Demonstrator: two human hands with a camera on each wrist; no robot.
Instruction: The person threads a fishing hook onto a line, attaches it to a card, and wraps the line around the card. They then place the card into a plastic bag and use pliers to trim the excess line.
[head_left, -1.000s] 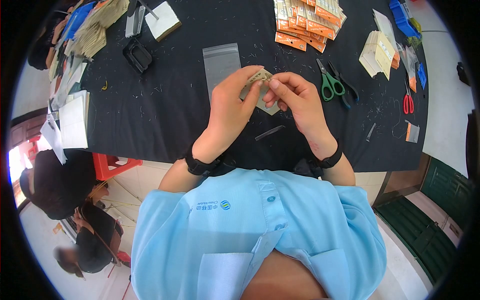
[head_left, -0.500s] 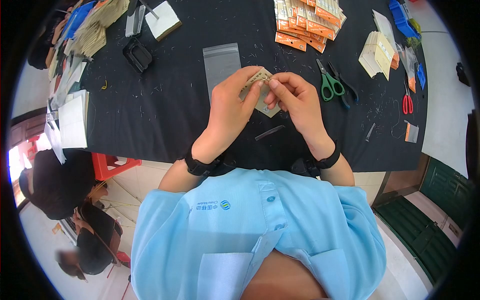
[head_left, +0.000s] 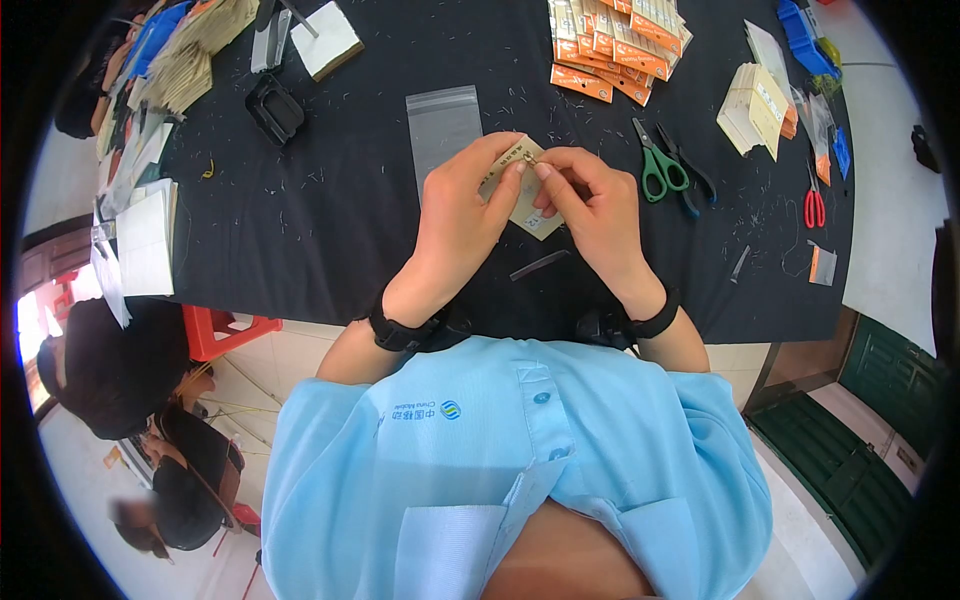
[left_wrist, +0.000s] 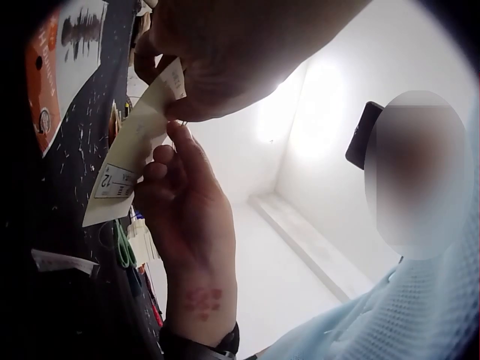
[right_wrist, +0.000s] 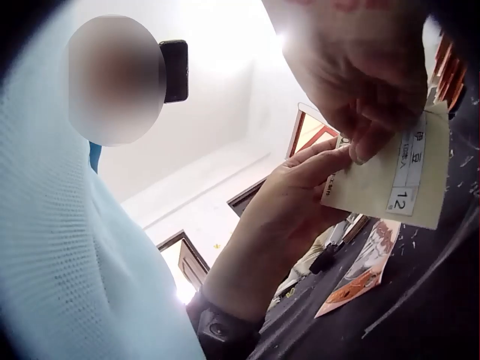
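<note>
I saw the right hand (head_left: 603, 205) shift slightly, uncovering more card (head_left: 532, 213) — its grip pinched a thin piece (head_left: 531, 158) at the card's edge. The left hand (head_left: 463, 200) held the card above the counter (head_left: 350, 230); fastening seemed unfinished.

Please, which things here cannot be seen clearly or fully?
Head view: part of the card, covered by the left hand.
Head view: the small thing at the fingertips, too small to identify.
Head view: the clear bag's lower right part, hidden by that hand.
Head view: orange-labelled packets, some cut off by the top edge.
</note>
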